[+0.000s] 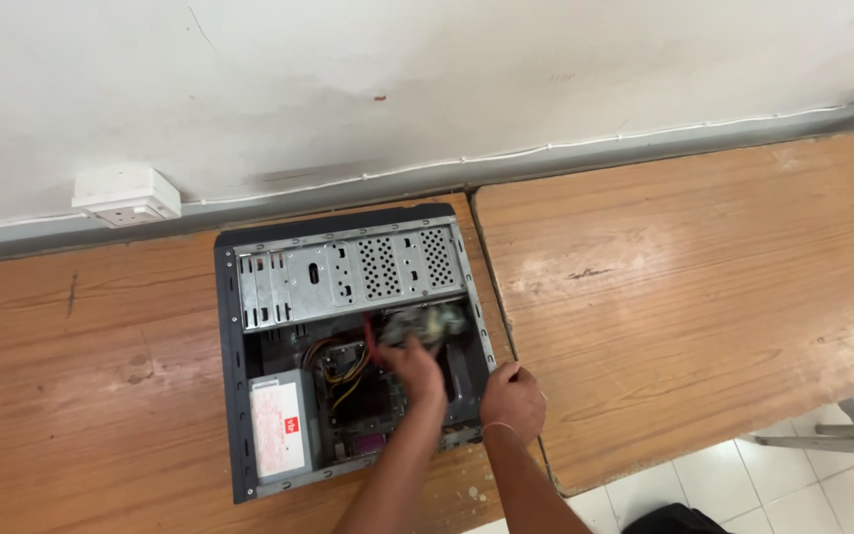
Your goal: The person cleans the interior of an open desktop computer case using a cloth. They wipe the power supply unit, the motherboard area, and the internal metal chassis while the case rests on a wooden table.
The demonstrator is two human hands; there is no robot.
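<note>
Open desktop computer case (348, 346) lies flat on wooden desk (81, 396), near wall. Left hand (415, 361) inside, closed around blurred component (425, 324) with red cable (369, 341). Right hand (512, 396) grips case's right edge. Risks: cable snagging, sharp metal rim cutting fingers, component dropping onto motherboard (373, 420).

One label shows: a white rectangular sticker (279, 427) with a small red mark near its right edge, lying flat on top of the grey power supply box (282, 432). That box sits in the seven o'clock corner of the open computer case (232, 396). The sticker covers most of the box's upper face, long side running from twelve to six o'clock. Its print is too small and blurred to make out. The left hand (417, 368) is at its two o'clock, well apart from it. No packages, signs or screens are in view.
</note>
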